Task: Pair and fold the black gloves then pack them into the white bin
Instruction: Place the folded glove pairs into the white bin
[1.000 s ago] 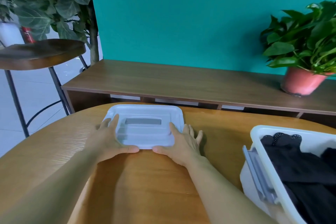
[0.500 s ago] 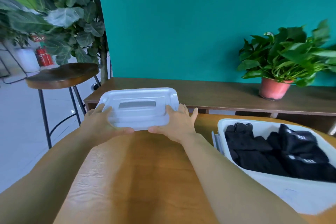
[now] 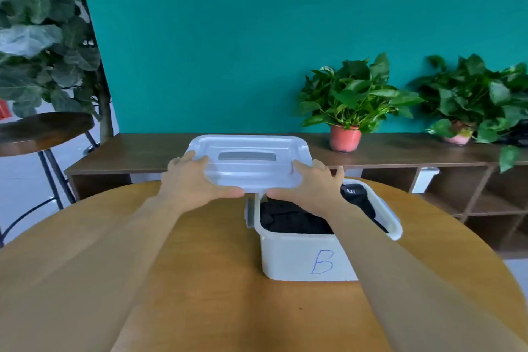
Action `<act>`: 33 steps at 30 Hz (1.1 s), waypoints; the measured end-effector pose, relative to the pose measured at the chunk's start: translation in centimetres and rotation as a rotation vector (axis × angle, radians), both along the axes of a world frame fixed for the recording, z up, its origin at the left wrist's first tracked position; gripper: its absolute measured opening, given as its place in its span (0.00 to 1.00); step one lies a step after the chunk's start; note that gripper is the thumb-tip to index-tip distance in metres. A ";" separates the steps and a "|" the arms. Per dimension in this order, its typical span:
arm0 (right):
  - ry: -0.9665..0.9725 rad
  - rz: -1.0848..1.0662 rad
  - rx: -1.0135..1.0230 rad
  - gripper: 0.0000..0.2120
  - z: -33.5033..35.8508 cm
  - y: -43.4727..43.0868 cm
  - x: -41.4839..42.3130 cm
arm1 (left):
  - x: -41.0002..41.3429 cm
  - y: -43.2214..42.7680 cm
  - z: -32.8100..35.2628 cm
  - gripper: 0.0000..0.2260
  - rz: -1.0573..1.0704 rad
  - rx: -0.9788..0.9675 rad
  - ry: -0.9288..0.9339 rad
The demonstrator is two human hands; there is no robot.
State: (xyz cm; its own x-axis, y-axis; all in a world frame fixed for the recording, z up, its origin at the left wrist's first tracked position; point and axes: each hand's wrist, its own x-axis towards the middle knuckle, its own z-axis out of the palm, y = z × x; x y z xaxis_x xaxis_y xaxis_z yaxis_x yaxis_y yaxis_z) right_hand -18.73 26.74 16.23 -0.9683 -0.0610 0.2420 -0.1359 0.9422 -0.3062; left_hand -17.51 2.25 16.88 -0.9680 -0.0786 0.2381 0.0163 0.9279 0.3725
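Lid (image 3: 251, 171) pinched at both ends by left hand (image 3: 187, 181) and right hand (image 3: 311, 190), hovering at 11 o'clock over white bin (image 3: 285, 257); black gloves (image 3: 291, 218) inside. Advise: level, square corners to rim, press evenly.

black gloves (image 3: 294, 218), white bin (image 3: 288, 257), teal wall (image 3: 257, 37)

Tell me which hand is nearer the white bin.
Right. The right hand grips the lid just above the open white bin; the left hand grips the lid's other edge, left of the bin, over the table.
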 end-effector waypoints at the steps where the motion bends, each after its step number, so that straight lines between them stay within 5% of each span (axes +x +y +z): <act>1: -0.002 -0.025 0.012 0.43 -0.2 1.8 0.4 | -0.1 1.8 -0.1 0.51 -0.026 -0.013 -0.017; 6: -0.063 -0.106 0.051 0.39 -0.9 9.2 1.6 | -1.0 9.1 -1.0 0.46 -0.082 -0.024 -0.105; 11: -0.168 -0.131 0.082 0.42 -1.9 13.3 2.0 | -2.3 12.9 -3.1 0.51 -0.109 -0.011 -0.167; 22: -0.163 -0.073 0.164 0.42 -4.3 14.8 2.2 | 0.1 14.2 -4.5 0.46 -0.041 -0.086 -0.176; 33: -0.154 -0.059 0.158 0.47 -5.0 15.5 4.4 | 3.0 14.6 -4.9 0.53 -0.023 -0.091 -0.170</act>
State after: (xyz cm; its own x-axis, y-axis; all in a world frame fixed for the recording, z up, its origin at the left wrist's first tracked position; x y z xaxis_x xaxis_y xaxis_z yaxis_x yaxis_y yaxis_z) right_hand -14.29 42.19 11.20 -0.9961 -0.0290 0.0832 -0.0426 0.9851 -0.1668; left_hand -14.48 16.90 11.97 -0.9963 -0.0417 0.0758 -0.0183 0.9581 0.2858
